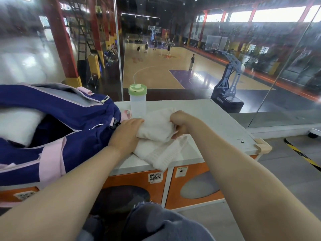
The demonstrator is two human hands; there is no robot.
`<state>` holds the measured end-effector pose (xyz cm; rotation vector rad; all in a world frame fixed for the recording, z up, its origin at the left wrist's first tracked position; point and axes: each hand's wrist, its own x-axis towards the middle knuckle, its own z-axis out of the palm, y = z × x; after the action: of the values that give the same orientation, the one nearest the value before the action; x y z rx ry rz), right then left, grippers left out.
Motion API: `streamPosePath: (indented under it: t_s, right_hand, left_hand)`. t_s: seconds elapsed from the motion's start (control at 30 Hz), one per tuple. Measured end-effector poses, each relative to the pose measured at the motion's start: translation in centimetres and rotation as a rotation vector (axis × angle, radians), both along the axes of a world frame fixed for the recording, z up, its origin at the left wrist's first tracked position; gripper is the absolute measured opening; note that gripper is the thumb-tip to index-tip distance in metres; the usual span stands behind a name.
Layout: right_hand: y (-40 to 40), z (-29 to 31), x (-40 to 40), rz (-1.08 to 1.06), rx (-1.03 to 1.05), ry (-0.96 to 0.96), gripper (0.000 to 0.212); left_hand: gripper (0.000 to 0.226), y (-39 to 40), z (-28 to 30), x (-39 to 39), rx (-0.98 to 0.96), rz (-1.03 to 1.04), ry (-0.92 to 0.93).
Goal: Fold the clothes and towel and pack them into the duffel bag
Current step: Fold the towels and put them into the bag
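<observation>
2 bare forearms, no sleeves in view, grey-blue trousers (166,223) at knee

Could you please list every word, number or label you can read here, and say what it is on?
No text is legible.
QR sticker on orange locker door: code only, print too small.
Second sticker: blurred.
Court floor marking: unreadable.
Hoop base: print too small.

To your right the tabletop (217,119) lies bare out to its corner. The duffel bag (73,122) walls off the left, its mouth open toward you. A bottle (138,103) stands just behind the towel (156,136), with glass (191,49) beyond.
</observation>
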<state>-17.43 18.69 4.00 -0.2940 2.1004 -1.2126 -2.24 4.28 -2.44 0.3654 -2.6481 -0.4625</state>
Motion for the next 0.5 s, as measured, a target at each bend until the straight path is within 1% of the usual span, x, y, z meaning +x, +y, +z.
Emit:
streamPosePath:
  t_s: [0.1, 0.17, 0.23, 0.3, 0.37, 0.4, 0.43, 0.5]
  right_hand:
    - [-0.9, 0.3, -0.2, -0.061, -0.079, 0.029, 0.032]
    - [-1.1, 0.2, -0.2, -0.069, -0.089, 0.063, 0.028]
    - [-0.5, 0.7, 0.5, -0.069, -0.094, 0.095, 0.018]
    - [0.7, 1.6, 1.0, -0.072, -0.112, 0.108, 0.011]
    - [2.4, 2.1, 1.4, -0.088, -0.099, 0.117, 0.008]
    - [3.3, 2.0, 1.5, -0.086, -0.075, 0.123, 0.008]
    - [4.1, 1.5, 1.8, -0.081, -0.042, 0.120, 0.008]
    - [5.5, -0.3, 2.6, -0.075, -0.021, 0.076, 0.009]
  left_hand:
    - [0.059, 0.9, 0.1, -0.1, -0.225, -0.152, 0.046]
    - [0.062, 1.8, 0.3, -0.5, -0.255, -0.190, 0.043]
    - [0.056, 2.9, 0.5, -0.9, -0.194, -0.214, 0.044]
    - [0.049, 3.5, 1.1, -1.0, -0.078, -0.222, 0.111]
    - [0.044, 3.7, 1.6, -0.6, 0.038, -0.231, 0.197]
    - [0.042, 3.7, 1.7, -0.3, 0.065, -0.249, 0.231]
    - [0.042, 3.9, 1.6, 0.0, 0.076, -0.276, 0.235]
    - [0.047, 4.7, 0.8, 0.7, 0.066, -0.359, 0.132]
